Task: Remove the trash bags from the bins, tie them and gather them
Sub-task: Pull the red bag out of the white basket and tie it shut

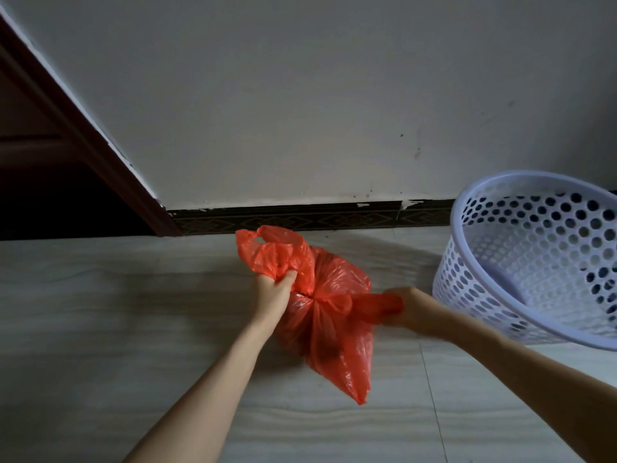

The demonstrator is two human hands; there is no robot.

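A dark door frame (100, 142) leans at far left against the wall (300, 95). The left hand (273, 290) has its grip closed on one handle flap of the red bag (334, 329), which sits on the tiled floor (100, 312). The right hand (410, 309) pinches the other flap, pulled sideways from the knot. At right stands the white perforated bin (500, 279), unlined.
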